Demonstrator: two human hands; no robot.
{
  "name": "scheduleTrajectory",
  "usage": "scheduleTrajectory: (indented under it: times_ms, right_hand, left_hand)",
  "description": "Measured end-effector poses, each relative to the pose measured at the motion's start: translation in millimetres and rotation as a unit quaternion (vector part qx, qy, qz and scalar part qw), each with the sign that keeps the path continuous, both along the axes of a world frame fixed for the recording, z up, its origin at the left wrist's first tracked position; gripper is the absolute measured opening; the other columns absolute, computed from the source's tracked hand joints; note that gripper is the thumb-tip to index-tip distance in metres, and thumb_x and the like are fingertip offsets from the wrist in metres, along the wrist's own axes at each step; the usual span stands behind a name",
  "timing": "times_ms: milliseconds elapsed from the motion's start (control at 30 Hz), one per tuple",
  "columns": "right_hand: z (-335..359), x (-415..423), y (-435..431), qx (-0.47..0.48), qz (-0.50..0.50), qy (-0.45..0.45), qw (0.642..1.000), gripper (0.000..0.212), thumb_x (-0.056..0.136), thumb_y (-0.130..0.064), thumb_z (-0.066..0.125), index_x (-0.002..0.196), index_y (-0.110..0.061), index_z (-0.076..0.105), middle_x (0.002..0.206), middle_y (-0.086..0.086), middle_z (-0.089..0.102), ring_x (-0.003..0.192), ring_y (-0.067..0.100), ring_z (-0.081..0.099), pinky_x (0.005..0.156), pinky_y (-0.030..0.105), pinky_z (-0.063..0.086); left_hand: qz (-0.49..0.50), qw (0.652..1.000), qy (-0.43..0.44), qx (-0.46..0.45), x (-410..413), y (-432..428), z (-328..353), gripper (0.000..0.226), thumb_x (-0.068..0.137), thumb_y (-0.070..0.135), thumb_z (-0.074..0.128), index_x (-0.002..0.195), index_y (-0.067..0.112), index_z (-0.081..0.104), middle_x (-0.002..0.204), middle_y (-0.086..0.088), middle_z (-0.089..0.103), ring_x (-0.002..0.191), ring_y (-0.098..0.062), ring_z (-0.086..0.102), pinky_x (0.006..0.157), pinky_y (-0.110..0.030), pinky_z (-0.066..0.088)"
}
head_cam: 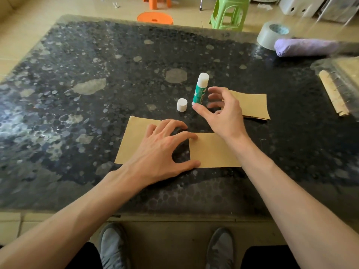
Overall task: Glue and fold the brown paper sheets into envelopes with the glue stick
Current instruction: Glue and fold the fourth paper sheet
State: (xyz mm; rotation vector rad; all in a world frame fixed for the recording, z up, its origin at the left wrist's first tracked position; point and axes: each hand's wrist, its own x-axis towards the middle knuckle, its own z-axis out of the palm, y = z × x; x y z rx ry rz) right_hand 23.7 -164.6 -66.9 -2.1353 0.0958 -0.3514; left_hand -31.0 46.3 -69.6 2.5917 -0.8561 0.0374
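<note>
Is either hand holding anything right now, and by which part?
Nothing is gripped. The right hand is open beside the glue stick; the left hand presses the brown paper sheet.

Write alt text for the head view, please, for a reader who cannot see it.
A right hand is open beside an upright, uncapped glue stick on a dark table, while the left hand rests on a brown sheet. The cap stands nearby; more sheets lie beyond.
</note>
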Motion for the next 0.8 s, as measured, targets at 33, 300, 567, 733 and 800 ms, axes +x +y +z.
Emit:
scheduleTrajectory:
  times_ms: [33, 300, 567, 733, 800]
  right_hand:
    - [-1.3, 4.3, 2.0, 0.012, -0.006, -0.004, 1.0, 0.059, 0.082, -0.045, 0.087, 0.131, -0.025, 0.061, 0.119, -0.009, 0.066, 0.096, 0.004, 0.068, 0.076, 0.013, 0.053]
    - [8.7, 16.8, 6.6, 0.018, -0.015, -0.051, 0.998, 0.028, 0.091, -0.033, 0.081, 0.111, -0.019, 0.068, 0.099, -0.016, 0.071, 0.094, 0.0, 0.069, 0.083, 0.013, 0.053]
    - [46.8, -60.1, -21.5, 0.112, -0.017, -0.006, 0.994, 0.013, 0.09, -0.034, 0.081, 0.1, -0.029, 0.074, 0.095, -0.015, 0.075, 0.094, -0.002, 0.07, 0.075, 0.016, 0.056]
    - [48.8, -87.4, -26.3, 0.143, 0.029, 0.045, 0.988, 0.025, 0.084, -0.03, 0.086, 0.107, -0.025, 0.079, 0.102, -0.01, 0.079, 0.102, 0.009, 0.073, 0.091, 0.029, 0.058]
    - [47.2, -93.2, -23.5, 0.082, 0.072, 0.041, 0.993, 0.027, 0.086, -0.033, 0.083, 0.112, -0.028, 0.077, 0.105, -0.014, 0.078, 0.103, 0.008, 0.073, 0.093, 0.03, 0.059]
  left_hand:
    - [0.002, 1.0, 0.002, 0.0, -0.2, 0.1, 0.0, 0.071, 0.083, 0.083, 0.053, 0.14, 0.042, 0.055, 0.144, 0.012, 0.045, 0.14, -0.011, 0.036, 0.105, -0.036, 0.034]
    - [0.008, 1.0, 0.001, -0.01, 1.7, -0.8, 1.0, 0.069, 0.083, 0.083, 0.054, 0.138, 0.042, 0.056, 0.139, 0.015, 0.047, 0.136, -0.008, 0.039, 0.105, -0.034, 0.031]
    - [0.034, 0.999, 0.0, -0.023, 1.5, 0.5, 4.5, 0.066, 0.078, 0.079, 0.064, 0.131, 0.039, 0.056, 0.13, 0.014, 0.049, 0.121, -0.01, 0.045, 0.099, -0.032, 0.032]
    - [0.033, 0.999, 0.012, -0.018, -1.4, -2.0, 3.0, 0.071, 0.074, 0.085, 0.063, 0.131, 0.042, 0.054, 0.129, 0.017, 0.046, 0.124, -0.008, 0.042, 0.096, -0.028, 0.025]
    - [0.028, 0.999, 0.02, -0.016, -2.2, -0.9, 1.8, 0.075, 0.072, 0.087, 0.062, 0.131, 0.042, 0.052, 0.13, 0.017, 0.045, 0.125, -0.008, 0.041, 0.096, -0.029, 0.025]
